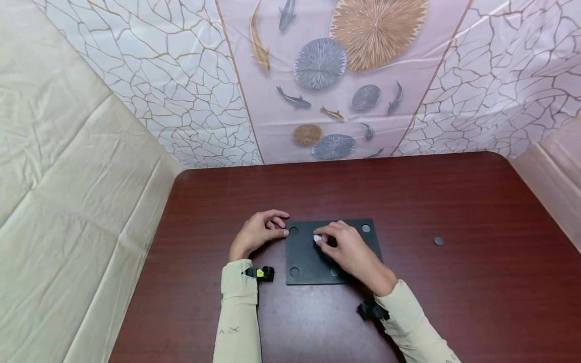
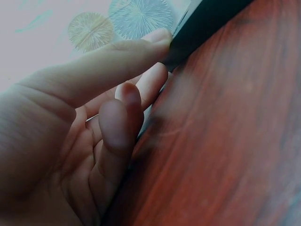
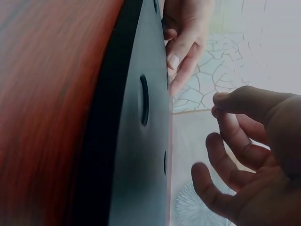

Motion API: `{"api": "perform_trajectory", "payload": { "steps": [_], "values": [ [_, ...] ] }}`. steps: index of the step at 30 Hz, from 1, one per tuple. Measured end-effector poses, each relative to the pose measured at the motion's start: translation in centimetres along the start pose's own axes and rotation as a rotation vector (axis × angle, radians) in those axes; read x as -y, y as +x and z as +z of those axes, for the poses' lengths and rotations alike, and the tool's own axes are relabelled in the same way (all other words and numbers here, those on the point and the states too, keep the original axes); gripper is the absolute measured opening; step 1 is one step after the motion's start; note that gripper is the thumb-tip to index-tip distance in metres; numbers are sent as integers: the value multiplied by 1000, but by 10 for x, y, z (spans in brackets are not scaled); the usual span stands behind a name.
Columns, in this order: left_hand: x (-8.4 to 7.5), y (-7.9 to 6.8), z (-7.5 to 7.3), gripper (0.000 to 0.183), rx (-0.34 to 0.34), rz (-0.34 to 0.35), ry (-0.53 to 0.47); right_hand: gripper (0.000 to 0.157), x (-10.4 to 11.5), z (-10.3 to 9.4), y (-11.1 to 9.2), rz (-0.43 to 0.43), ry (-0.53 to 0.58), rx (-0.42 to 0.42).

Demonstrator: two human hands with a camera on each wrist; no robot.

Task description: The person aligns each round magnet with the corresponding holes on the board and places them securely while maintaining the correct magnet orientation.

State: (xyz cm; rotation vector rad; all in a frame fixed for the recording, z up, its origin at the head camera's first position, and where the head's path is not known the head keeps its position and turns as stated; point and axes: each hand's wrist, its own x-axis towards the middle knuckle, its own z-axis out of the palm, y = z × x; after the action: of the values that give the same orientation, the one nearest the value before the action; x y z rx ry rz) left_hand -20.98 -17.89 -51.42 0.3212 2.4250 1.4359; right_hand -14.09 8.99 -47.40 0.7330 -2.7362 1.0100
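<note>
A dark rectangular board (image 1: 301, 254) with round recesses lies on the table. Over its upper middle, my right hand (image 1: 347, 247) pinches a small whitish disc (image 1: 317, 238) between thumb and forefinger. The right wrist view shows that hand (image 3: 249, 141) raised off the board's face (image 3: 141, 165), thumb and forefinger tips together; the disc is hidden there. At the board's left edge rests my left hand (image 1: 258, 233), its thumb touching the side and its other fingers loosely bent. A light disc (image 1: 365, 228) sits in the upper right recess, another (image 1: 334, 271) at the lower middle, partly covered.
A loose grey disc (image 1: 438, 241) lies on the brown table (image 1: 476, 292), right of the board. Recesses (image 1: 294, 273) show at the board's left. A patterned cloth (image 1: 190, 75) hangs behind the table, and a cream cloth (image 1: 81, 176) covers the left side.
</note>
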Motion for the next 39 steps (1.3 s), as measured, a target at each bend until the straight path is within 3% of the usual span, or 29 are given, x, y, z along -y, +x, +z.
{"api": "perform_trajectory", "payload": {
  "steps": [10,18,39],
  "values": [
    [3,-2,-1,39,3,12,-16,12,5,9,14,80,-132,82],
    [4,-2,0,40,6,15,-4,8,6,17,20,61,-187,91],
    [1,1,-2,39,4,20,-12,20,13,31,36,124,-85,105]
  ]
}}
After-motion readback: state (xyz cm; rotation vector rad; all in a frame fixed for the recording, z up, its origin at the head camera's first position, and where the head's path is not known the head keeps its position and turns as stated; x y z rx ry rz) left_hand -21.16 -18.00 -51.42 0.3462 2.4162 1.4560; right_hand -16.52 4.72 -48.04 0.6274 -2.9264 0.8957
